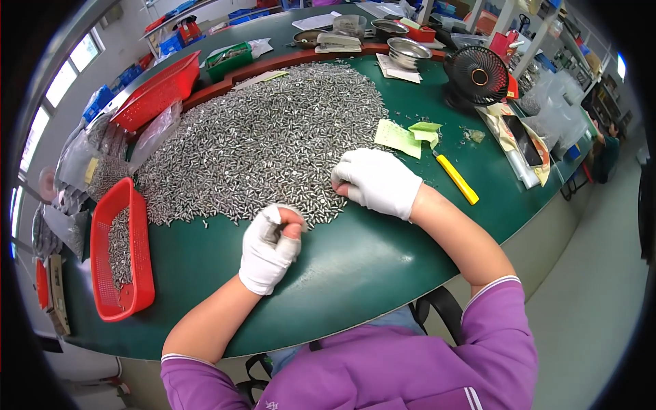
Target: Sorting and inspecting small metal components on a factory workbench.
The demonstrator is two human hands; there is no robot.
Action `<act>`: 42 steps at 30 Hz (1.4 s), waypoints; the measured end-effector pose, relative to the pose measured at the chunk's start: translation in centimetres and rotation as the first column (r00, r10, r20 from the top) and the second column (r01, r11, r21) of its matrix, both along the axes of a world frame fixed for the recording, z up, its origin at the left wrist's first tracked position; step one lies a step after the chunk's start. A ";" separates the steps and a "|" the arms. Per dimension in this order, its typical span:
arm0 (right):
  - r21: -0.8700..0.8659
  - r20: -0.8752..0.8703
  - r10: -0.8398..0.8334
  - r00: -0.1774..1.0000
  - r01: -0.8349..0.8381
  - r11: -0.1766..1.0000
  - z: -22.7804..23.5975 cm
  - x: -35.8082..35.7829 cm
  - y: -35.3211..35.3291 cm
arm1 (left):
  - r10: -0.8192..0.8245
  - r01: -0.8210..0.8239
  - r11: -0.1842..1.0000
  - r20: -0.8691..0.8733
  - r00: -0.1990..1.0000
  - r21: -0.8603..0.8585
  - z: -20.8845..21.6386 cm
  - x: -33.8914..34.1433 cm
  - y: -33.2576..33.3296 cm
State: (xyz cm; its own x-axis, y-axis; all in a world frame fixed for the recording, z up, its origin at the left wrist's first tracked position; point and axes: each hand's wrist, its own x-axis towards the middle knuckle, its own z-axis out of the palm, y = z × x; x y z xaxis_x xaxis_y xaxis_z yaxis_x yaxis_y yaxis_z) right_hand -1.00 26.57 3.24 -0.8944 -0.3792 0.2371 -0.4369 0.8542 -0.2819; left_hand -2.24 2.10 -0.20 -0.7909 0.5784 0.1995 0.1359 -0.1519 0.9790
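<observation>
A wide heap of small silvery metal pins or screws covers much of the green tabletop. My left hand, in a white glove with bare thumb and finger ends, is at the heap's near edge. Its fingers are curled, thumb against forefinger; whatever they pinch is too small to make out. My right hand, gloved the same way, rests at the right edge of the heap with its fingers bent down among the pieces. Its fingertips are partly hidden, so anything between them cannot be seen.
At left stands a red plastic basket holding more metal pieces. A yellow cutter knife and green paper lie right of my right hand. Farther off are a black fan, a phone, metal bowls and a red tray.
</observation>
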 end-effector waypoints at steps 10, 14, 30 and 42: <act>-0.235 -0.143 0.170 0.975 -0.200 0.951 -0.3 1.5 -2.9 | -0.227 0.313 0.949 0.604 0.764 -0.039 2.1 -0.9 0.8; -0.239 -0.203 0.173 0.964 -0.220 0.946 -0.5 1.8 -3.2 | -0.221 0.314 0.948 0.613 0.759 -0.048 1.7 -1.4 0.8; -0.150 0.076 -0.036 0.996 0.047 0.988 1.0 1.4 0.5 | -0.208 0.155 0.978 0.624 0.754 0.138 0.2 -1.5 0.2; -0.003 0.048 0.051 0.998 -0.051 0.999 -0.7 1.6 -0.6 | -0.212 0.163 0.977 0.659 0.721 0.136 0.2 -1.7 0.0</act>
